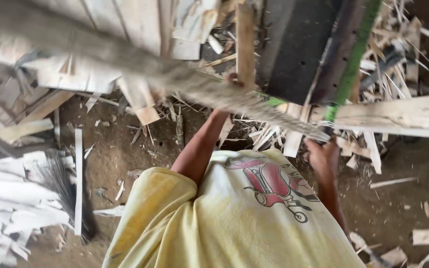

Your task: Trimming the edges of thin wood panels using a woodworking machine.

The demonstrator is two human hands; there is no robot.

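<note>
Head view looks down over a yellow shirt (234, 218) with a red print. Long wooden plank (125, 59), motion-blurred, runs diagonally from 10 o'clock down toward 4 o'clock across the upper frame. Left hand (233, 79) reaches up at 12 o'clock of the shirt, touching the plank's underside beside an upright wood strip (245, 44); fingers hidden, can't tell if curled or flat. Right hand (323, 156) sits at 3 o'clock, closed around the plank's lower end, which meets the hand at about its 12 o'clock. Dark machine body (299, 44) with green bar (353, 59) sits just behind the plank at 1 o'clock. Pale beam (403, 116) at 3 o'clock. Dirt floor (120, 164) littered with wood scraps (11, 208); a broom (68, 191) lies at 8 o'clock.
</note>
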